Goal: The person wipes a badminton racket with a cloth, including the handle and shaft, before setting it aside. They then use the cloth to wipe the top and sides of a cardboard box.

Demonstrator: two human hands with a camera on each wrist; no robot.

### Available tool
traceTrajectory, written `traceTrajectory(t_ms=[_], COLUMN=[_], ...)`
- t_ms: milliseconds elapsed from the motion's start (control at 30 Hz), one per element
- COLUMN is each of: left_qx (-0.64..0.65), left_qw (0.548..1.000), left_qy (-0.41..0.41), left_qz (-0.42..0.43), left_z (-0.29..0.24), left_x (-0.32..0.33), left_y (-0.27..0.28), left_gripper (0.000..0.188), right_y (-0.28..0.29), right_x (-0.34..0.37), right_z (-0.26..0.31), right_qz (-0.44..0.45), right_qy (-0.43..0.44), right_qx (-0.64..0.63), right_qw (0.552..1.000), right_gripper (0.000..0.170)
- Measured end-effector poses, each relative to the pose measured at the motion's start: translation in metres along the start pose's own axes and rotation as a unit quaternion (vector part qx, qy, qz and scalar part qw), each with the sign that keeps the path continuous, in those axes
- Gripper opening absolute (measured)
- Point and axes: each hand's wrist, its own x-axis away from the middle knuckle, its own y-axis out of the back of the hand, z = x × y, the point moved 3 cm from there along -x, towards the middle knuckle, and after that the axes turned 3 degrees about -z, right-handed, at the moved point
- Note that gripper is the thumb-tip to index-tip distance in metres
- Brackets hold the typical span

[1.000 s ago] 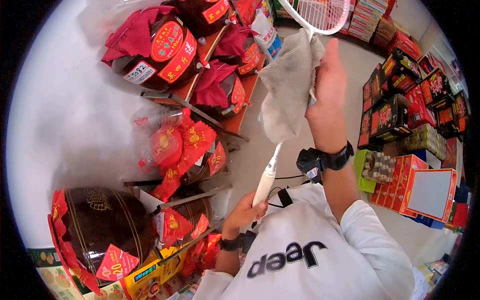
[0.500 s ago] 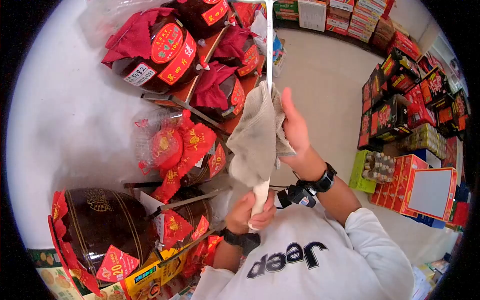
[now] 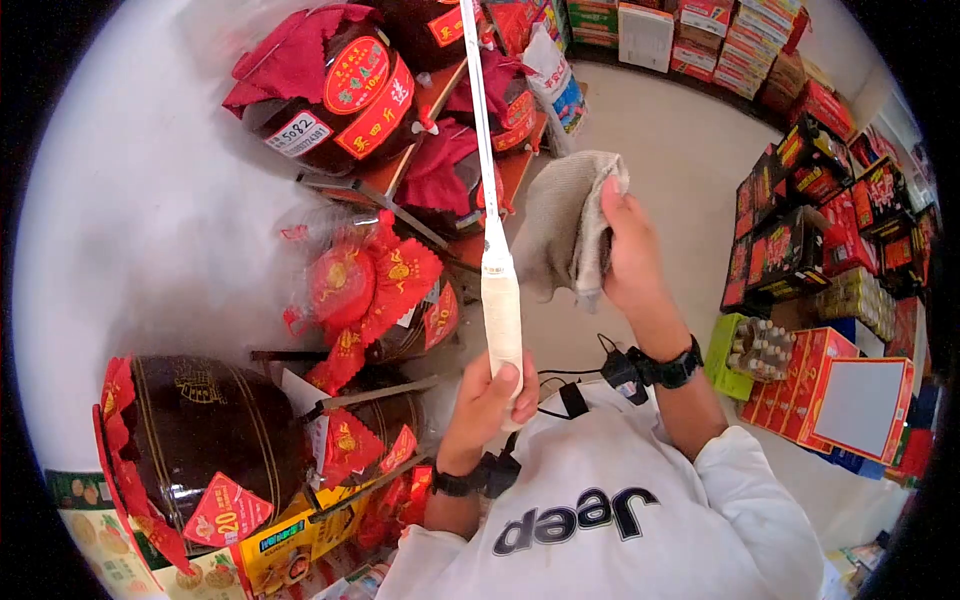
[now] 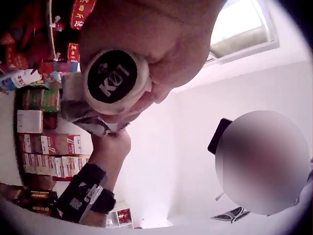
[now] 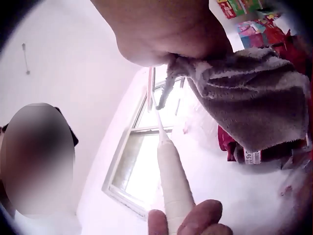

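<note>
Jars (image 3: 218,435) stood on the left, some with labels (image 3: 357,75) turned outward, presumably for reading. The racket (image 3: 493,240) pointed away, its handle (image 3: 502,320) wrapped low by the grip of the left hand (image 3: 484,410), which left the shaft (image 3: 482,120) bare. Beside that, the right hand (image 3: 635,250) pinched the cloth (image 3: 563,220) at one edge, so the rest drooped loosely.

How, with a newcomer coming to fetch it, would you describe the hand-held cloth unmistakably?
In the head view, start at the white Jeep shirt, then go up to its wearer's right hand. That hand holds the rumpled cloth. Unlike the dark-red cloths draped over jars, it is grey-brown.
</note>
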Motion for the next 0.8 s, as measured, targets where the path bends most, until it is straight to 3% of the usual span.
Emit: traceTrajectory(t_ms=[33, 133, 200, 267, 400, 500, 533, 633, 733, 800], left_qx=[0.001, -0.004, -0.022, -0.17, -0.37, -0.518, -0.555, -0.585, -0.503, -0.283], left_qw=[1.0, 1.0, 1.0, 0.981, 0.915, 0.818, 0.784, 0.749, 0.845, 0.958], left_qy=[-0.002, 0.001, 0.008, -0.013, -0.056, -0.149, -0.178, -0.249, -0.158, -0.045], left_qz=[0.005, 0.005, -0.018, -0.09, -0.151, -0.203, -0.213, -0.185, -0.089, -0.007], left_z=[-0.001, -0.001, 0.001, -0.001, -0.005, -0.019, -0.021, -0.024, -0.014, -0.009], left_x=[0.0, -0.002, -0.006, -0.008, -0.004, 0.004, 0.005, 0.003, 0.005, 0.005], left_y=[0.0, -0.004, -0.01, -0.015, -0.013, -0.032, -0.035, -0.038, -0.018, -0.015], left_gripper=[0.026, 0.025, 0.023, 0.022, 0.026, 0.033, 0.034, 0.04, 0.043, 0.04], right_y=[-0.001, 0.009, -0.005, -0.014, -0.018, -0.017, -0.018, -0.015, -0.014, -0.014], right_x=[0.002, 0.01, 0.027, 0.035, 0.034, 0.035, 0.037, 0.037, 0.037, 0.037], right_z=[0.003, -0.005, 0.001, -0.003, -0.01, -0.008, -0.006, -0.004, 0.001, 0.003], right_qz=[-0.01, 0.129, 0.239, 0.283, 0.264, 0.247, 0.233, 0.209, 0.191, 0.196], right_qy=[-0.029, -0.052, -0.015, 0.014, 0.049, 0.055, 0.059, 0.064, 0.074, 0.075], right_qx=[-0.035, 0.001, 0.096, 0.146, 0.135, 0.133, 0.122, 0.121, 0.104, 0.087], right_qw=[0.999, 0.99, 0.966, 0.948, 0.954, 0.958, 0.963, 0.968, 0.973, 0.974], right_gripper=[0.042, 0.041, 0.039, 0.037, 0.034, 0.034, 0.034, 0.035, 0.036, 0.037])
